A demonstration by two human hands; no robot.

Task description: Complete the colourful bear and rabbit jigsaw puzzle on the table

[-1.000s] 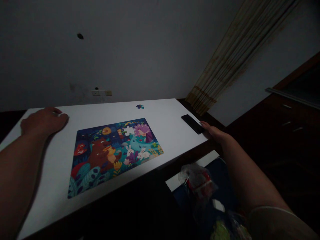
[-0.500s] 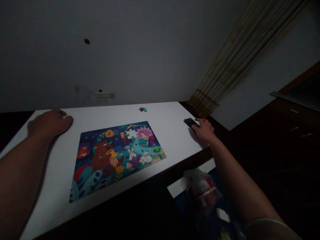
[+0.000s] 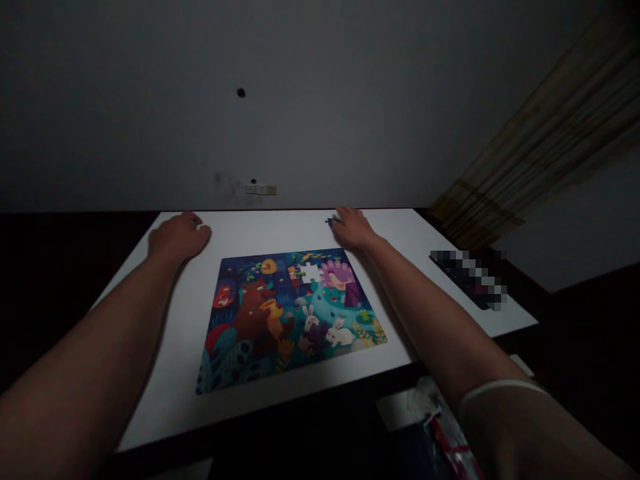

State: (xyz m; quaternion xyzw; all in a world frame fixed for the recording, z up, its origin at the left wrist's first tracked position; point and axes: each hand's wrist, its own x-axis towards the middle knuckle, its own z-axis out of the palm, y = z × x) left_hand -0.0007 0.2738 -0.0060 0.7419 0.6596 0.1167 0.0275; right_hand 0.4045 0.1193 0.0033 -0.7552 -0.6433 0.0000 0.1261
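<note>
A nearly whole jigsaw puzzle [image 3: 295, 313] lies flat on the white table, showing a bear, rabbits and a peacock. One piece-shaped gap [image 3: 311, 273] near its upper edge shows white. Beyond the puzzle, my right hand [image 3: 354, 228] has its thumb and fingers closed on a loose dark-blue jigsaw piece [image 3: 329, 221], which they partly hide. My left hand [image 3: 179, 236] rests on the table's far left, thumb apart from the curled fingers, holding nothing that I can see.
A dark phone-like object [image 3: 463, 275], partly pixelated, lies on the table [image 3: 280, 230] at the right. Below the front edge are plastic-wrapped red and white things [image 3: 445, 433]. A wall with sockets [image 3: 261, 189] stands behind; a curtain [image 3: 480, 207] hangs at right.
My right hand has left the dark phone-like object and moved left to the loose jigsaw piece. The view has turned left, so the table appears further right. My left hand stays on the table.
</note>
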